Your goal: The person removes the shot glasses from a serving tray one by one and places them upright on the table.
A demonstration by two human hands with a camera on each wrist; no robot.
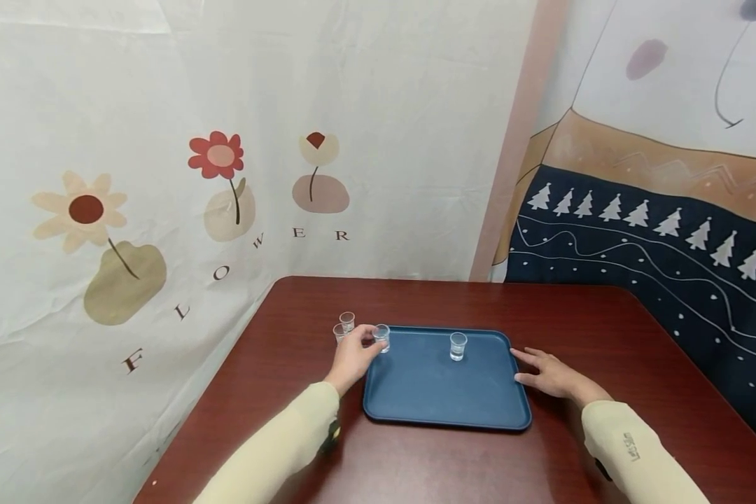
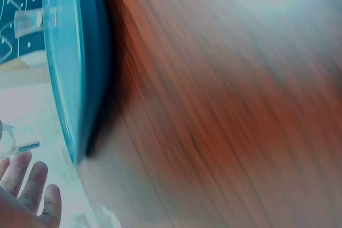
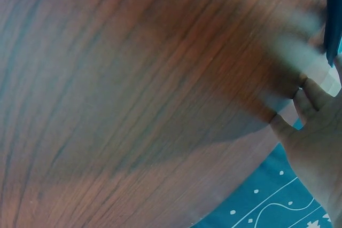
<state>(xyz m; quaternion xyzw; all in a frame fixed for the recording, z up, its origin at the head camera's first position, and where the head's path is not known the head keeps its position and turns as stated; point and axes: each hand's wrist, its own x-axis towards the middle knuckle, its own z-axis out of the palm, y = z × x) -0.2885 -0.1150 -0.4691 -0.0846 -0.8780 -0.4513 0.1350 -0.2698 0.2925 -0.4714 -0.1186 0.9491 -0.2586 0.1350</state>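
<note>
Centrally, my left hand (image 1: 351, 357) pinches a small clear cup (image 1: 382, 339) between thumb and fingers at the upper left corner of the blue tray (image 1: 441, 392); whether its base touches the tray I cannot tell. A second cup (image 1: 458, 346) stands upright on the tray, right of the frame's centre. Two more cups (image 1: 347, 320) stand on the brown table (image 1: 447, 462) just left of the tray, one partly hidden by my hand. At lower right, my right hand (image 1: 551, 374) is free, its fingers extended at the tray's right edge.
</note>
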